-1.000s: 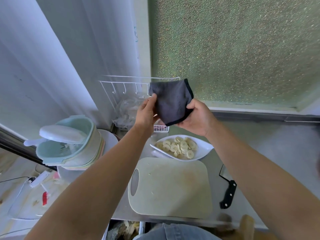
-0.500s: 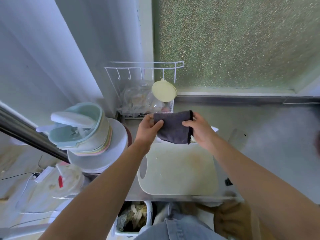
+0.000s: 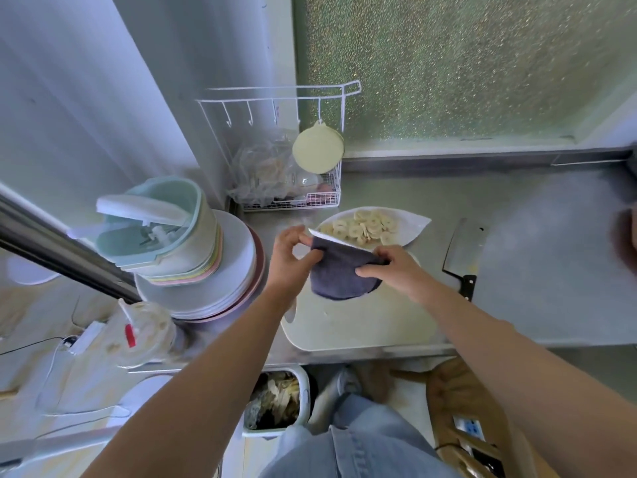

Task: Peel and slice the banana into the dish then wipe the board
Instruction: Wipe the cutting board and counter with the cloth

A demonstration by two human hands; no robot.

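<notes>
A dark grey cloth hangs folded over the far end of the pale cutting board on the steel counter. My left hand pinches the cloth's left edge. My right hand grips its right edge, fingers curled over the fabric. Just behind the cloth stands the white leaf-shaped dish with several banana slices in it.
A cleaver lies right of the board. A stack of plates and pastel bowls stands to the left. A white wire rack with bags and a round lid is at the back. A bin with peels sits below the counter edge.
Both hands have brought the cloth down from in front of the window to the far end of the board. The dish shows again behind the cloth.
</notes>
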